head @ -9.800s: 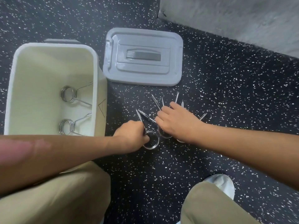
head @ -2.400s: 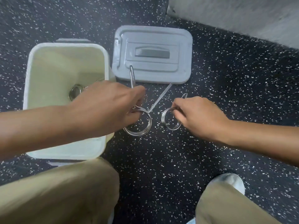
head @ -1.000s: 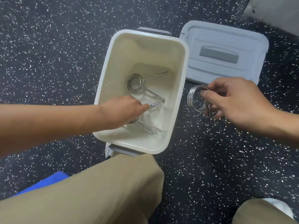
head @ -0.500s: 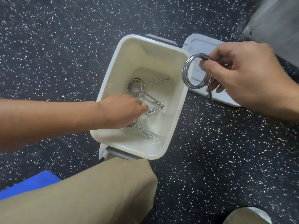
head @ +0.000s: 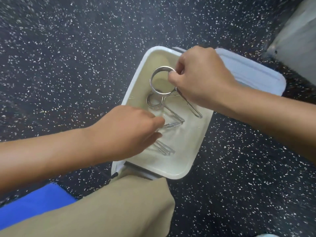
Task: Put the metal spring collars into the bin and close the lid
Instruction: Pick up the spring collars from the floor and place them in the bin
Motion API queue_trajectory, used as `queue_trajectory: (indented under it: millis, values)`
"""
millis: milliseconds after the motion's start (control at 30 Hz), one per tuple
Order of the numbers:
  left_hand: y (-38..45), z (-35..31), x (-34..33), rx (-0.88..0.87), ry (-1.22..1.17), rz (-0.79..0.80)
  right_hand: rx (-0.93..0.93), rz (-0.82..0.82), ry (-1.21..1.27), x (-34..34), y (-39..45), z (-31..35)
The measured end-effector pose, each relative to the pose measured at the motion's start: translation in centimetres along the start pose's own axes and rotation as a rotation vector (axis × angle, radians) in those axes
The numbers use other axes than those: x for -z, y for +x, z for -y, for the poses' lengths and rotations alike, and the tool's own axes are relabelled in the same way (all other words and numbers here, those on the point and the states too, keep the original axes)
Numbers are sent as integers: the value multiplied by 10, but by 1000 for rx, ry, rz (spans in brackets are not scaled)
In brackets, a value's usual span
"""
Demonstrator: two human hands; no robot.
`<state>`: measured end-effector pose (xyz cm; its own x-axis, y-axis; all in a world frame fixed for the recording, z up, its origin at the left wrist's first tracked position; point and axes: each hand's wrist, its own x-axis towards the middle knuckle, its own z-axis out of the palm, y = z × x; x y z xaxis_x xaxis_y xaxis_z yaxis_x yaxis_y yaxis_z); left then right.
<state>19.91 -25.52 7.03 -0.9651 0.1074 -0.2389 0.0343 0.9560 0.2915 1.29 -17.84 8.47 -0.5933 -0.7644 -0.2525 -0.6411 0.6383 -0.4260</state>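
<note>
The cream bin (head: 171, 165) stands open on the speckled floor in the middle of the head view. My right hand (head: 201, 77) is over its far end, shut on a metal spring collar (head: 151, 82) whose ring hangs just inside the rim. Below that ring, another collar (head: 171, 113) lies on the bin floor. My left hand (head: 130, 130) reaches into the near half with fingers curled around a third collar (head: 164, 149); only its handles show under the hand. The grey lid (head: 248, 74) lies flat on the floor right of the bin, partly hidden by my right hand.
My bent knee in khaki trousers (head: 102, 202) presses against the bin's near edge. A blue mat (head: 30, 202) lies at the lower left. A grey wall base (head: 294, 40) runs along the upper right, behind the lid.
My right hand has carried its collar leftward from above the lid to over the bin's far end and lowered it. My left hand has stayed inside the bin.
</note>
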Motion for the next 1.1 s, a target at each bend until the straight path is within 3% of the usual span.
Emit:
queue_trajectory:
  millis: [233, 633, 900, 1100]
  values:
    - [-14, -3, -3, -8, 6, 33, -123, 161, -33, -68, 20, -4]
    - [-3, -1, 1, -31, 47, -12, -91, 108, -72, -92, 16, -17]
    - [4, -5, -5, -71, 22, 33, -3, 1, -57, -56, -1, -35]
    - [13, -9, 0, -72, 54, 88, 72, -244, 116, -31, -16, -52]
